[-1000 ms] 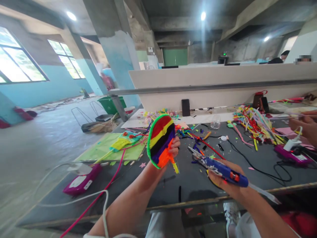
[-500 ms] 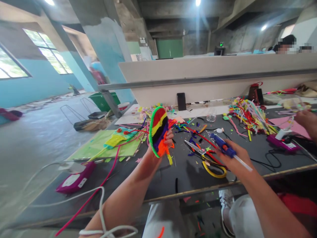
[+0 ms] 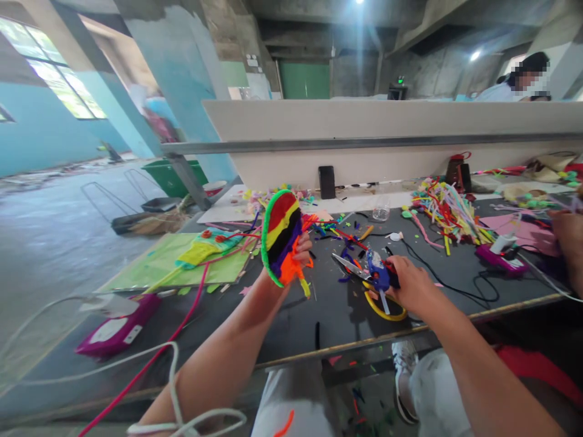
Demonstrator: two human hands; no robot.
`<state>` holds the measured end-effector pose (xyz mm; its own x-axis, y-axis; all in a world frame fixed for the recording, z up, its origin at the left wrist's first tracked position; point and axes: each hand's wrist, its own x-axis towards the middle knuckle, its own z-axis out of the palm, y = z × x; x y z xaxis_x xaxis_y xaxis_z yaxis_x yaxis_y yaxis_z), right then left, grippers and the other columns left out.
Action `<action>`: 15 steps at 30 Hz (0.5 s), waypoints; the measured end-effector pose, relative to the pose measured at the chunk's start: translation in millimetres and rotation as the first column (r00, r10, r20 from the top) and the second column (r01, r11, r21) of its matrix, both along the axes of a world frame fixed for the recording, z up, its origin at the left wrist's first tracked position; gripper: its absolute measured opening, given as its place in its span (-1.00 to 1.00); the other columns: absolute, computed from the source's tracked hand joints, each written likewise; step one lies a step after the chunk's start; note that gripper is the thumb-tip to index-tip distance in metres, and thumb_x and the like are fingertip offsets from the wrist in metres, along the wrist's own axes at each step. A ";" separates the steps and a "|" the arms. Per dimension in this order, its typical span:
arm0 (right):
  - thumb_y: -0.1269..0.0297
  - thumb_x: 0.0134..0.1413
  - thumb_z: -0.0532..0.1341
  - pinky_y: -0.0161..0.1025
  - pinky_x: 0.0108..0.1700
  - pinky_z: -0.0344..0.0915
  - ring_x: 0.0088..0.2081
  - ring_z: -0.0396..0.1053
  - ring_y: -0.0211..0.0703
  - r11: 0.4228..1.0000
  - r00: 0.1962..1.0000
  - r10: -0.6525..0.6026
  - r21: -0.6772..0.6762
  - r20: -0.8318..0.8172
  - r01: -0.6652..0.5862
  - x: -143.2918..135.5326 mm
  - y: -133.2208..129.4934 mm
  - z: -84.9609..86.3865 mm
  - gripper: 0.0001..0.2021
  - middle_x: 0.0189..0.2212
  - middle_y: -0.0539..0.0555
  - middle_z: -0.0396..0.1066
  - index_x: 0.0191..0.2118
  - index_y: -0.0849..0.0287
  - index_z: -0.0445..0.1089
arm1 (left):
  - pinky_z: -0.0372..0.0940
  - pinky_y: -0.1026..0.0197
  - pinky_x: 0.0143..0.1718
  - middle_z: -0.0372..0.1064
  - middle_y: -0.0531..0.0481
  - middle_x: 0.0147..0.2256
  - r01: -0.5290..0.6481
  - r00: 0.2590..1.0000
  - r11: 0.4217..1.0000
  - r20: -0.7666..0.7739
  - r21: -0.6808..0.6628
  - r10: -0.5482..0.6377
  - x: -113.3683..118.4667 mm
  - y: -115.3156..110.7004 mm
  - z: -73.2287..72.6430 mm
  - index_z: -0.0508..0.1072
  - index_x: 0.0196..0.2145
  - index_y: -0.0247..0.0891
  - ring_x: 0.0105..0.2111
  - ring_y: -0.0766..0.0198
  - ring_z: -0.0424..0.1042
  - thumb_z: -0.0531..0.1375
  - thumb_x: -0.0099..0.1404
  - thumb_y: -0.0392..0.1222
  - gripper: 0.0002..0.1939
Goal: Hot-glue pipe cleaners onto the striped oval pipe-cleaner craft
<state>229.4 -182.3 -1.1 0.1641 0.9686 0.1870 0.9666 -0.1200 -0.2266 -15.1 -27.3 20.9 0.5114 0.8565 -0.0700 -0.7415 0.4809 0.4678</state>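
Note:
My left hand (image 3: 302, 250) is closed on a striped pipe-cleaner piece (image 3: 283, 238) with a green edge and red, yellow, black, purple and orange bands. It is held upright above the dark tabletop, and most of my fingers are behind it. My right hand (image 3: 412, 284) grips a blue hot glue gun (image 3: 379, 271), whose clear glue stick points down toward me. Beneath the gun, partly covered by it, lie scissors (image 3: 386, 313) with yellow-and-black handles. A red pipe cleaner (image 3: 351, 238) stretches between the piece and the gun.
A yellow-and-blue pipe-cleaner piece (image 3: 200, 250) rests on a green sheet (image 3: 146, 267). Purple power strips (image 3: 116, 331) sit left and right, with trailing cords. A pipe-cleaner heap (image 3: 449, 209), a phone (image 3: 327, 182) and a plastic bottle (image 3: 381, 209) stand farther back. Another person's hand (image 3: 567, 233) is at right.
My right hand has moved left and turned the glue gun, so its glue stick now points down over the scissors. My left hand keeps its hold on the striped piece. The camera view has shifted slightly.

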 end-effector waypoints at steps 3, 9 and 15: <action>0.39 -0.09 0.25 0.00 -0.11 0.21 0.02 0.33 0.16 1.000 1.000 0.003 -0.010 0.007 -0.003 -1.2 6.5 -5.9 -0.53 -0.01 0.26 0.36 0.02 0.22 0.22 | -0.05 0.60 -0.77 0.01 0.08 -0.55 -0.032 0.999 0.998 0.004 0.055 0.032 -4.8 -12.3 6.5 0.17 -0.50 -0.29 -0.65 0.52 0.02 -0.16 0.44 -0.29 -0.66; 0.35 -0.06 0.23 0.00 -0.19 0.23 -0.04 0.38 0.17 0.999 0.989 0.041 0.029 0.142 -0.045 3.7 16.7 -24.8 -0.54 -0.01 0.24 0.37 0.03 0.19 0.23 | -0.24 0.54 -0.81 -0.06 0.10 -0.54 -0.238 0.965 0.947 -0.056 0.216 0.255 -11.5 -34.1 18.9 0.32 -0.36 -0.23 -0.65 0.47 -0.13 -0.11 0.45 -0.19 -0.70; 0.36 -0.05 0.18 0.07 -0.17 0.21 -0.10 0.41 0.16 0.995 0.983 0.078 0.056 0.164 -0.089 -5.3 15.4 -31.9 -0.56 0.01 0.23 0.38 0.03 0.14 0.23 | -0.30 0.53 -0.82 -0.11 0.09 -0.52 -0.229 0.972 0.933 0.018 0.279 0.233 -15.3 -39.0 18.3 0.40 -0.24 -0.17 -0.65 0.44 -0.20 -0.13 0.46 -0.17 -0.68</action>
